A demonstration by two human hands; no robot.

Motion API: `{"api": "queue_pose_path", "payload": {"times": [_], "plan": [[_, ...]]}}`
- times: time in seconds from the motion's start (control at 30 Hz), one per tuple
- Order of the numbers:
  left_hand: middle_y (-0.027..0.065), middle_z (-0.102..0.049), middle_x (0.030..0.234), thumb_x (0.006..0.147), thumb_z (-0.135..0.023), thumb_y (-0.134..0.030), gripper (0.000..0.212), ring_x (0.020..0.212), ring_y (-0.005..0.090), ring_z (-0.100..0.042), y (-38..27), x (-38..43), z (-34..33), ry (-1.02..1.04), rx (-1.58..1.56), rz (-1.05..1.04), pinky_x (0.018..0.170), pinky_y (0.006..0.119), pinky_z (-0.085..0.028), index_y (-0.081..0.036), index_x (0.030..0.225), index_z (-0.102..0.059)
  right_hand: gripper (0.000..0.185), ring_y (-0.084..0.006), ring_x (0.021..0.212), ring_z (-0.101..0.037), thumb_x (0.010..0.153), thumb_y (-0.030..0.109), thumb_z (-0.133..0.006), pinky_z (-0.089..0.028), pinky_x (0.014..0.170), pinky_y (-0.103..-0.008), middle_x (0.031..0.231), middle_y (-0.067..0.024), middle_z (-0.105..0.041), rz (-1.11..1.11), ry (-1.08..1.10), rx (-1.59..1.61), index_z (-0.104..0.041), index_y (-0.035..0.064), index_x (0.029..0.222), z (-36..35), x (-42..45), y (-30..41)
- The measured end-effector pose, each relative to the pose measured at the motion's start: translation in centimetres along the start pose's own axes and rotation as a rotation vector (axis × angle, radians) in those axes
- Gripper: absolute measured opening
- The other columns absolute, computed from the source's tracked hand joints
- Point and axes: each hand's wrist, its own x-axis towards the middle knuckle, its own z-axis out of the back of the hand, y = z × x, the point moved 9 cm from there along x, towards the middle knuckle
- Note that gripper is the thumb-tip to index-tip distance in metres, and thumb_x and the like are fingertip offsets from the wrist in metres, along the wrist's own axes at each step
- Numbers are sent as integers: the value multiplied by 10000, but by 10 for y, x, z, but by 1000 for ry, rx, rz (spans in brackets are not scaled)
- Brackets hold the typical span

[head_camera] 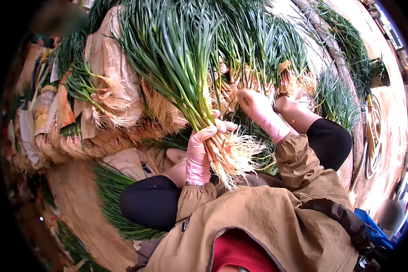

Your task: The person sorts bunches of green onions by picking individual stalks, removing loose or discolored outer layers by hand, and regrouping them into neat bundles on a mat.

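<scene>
My left hand (pixel 201 149), in a thin pink glove, grips a bunch of green leafy plants, like garlic greens or scallions (pixel 204 85), near their pale bulbs. Their stringy roots (pixel 239 153) point down and right, and the long leaves fan upward. To its right my right hand (pixel 256 107), gloved alike, is raised beside the piled plants; its fingers look curled and are blurred, and whether anything is in them I cannot tell. Behind both hands lies a dense row of similar plants (pixel 261 51), roots towards me.
Rooted plants (pixel 110 98) lie on beige sacking (pixel 114 61) at left. More greens (pixel 122 200) lie beside my bent knee. A jar-like container (pixel 46 105) stands far left. A long log (pixel 338 54) and a coiled hose (pixel 374 142) are at right.
</scene>
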Motion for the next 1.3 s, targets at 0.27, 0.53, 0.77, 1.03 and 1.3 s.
{"api": "queue_pose_path", "payload": {"times": [0.27,0.53,0.77,1.03,1.3], "plan": [[106,-567,807,757,-582,-105,473,785,223,-566,19,16,9,-60,37,59,951,432,-427,57,1186,-463,282,-213,752,-600,937,289,-531,-481,729,-352,850,-93,-640,-383,66,152,-606,64,1090,-4,99,-49],[114,-596,860,795,-587,-125,389,914,261,-590,10,9,27,-110,14,28,657,340,-551,-13,1153,-484,250,-126,651,-577,892,318,-618,-467,582,-298,791,-7,-654,-243,600,525,-664,81,956,-50,-23,-31],[121,-582,1074,796,-574,-130,350,1067,276,-537,11,7,25,-56,-37,76,702,371,-559,-36,1128,-517,265,-277,683,-640,845,304,-604,-521,678,-410,723,-118,-666,207,1104,-383,-675,50,823,-113,-101,-70],[154,-473,1336,814,-527,-90,368,1114,245,-529,12,11,19,-187,137,104,728,386,-553,7,1168,-519,306,-196,775,-631,908,337,-591,-497,730,-327,852,-78,-684,-437,100,267,-673,53,984,-16,87,-33],[109,-628,780,847,-574,-109,264,571,175,-595,33,17,29,-199,315,241,532,296,-524,12,1080,-600,273,-83,756,-566,907,229,-592,-454,680,-233,851,-16,-632,-439,531,1672,-575,65,1125,-77,-20,12]]}}
